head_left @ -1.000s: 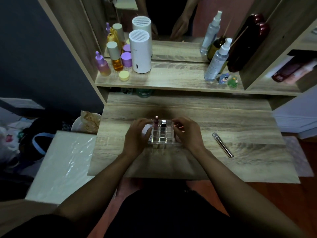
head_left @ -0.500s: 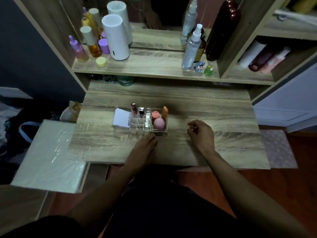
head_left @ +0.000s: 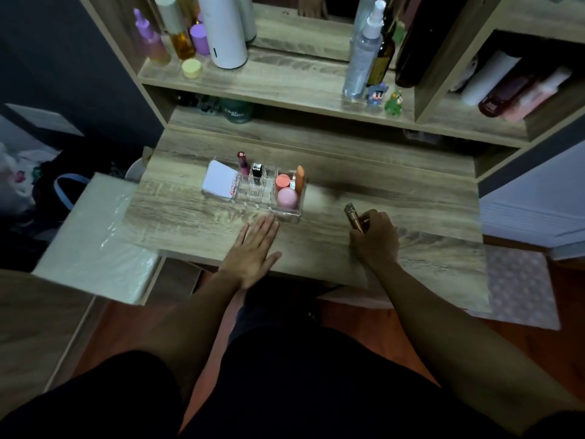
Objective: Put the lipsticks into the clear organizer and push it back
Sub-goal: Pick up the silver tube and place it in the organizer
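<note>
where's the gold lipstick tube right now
In the head view the gold lipstick tube is gripped in the right hand, raised over the desk right of the clear organizer.

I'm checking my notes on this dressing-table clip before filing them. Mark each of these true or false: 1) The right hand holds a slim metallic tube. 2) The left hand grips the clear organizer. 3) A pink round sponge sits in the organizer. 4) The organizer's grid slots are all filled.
1) The right hand holds a slim metallic lipstick tube: true.
2) The left hand grips the clear acrylic organizer: false. It lies flat and open on the wooden tabletop, just in front of the organizer.
3) A pink round sponge sits in the organizer: true.
4) All grid slots are filled: false. Only a magenta lipstick and a black-capped lipstick stand there; the other slots look empty.
</note>
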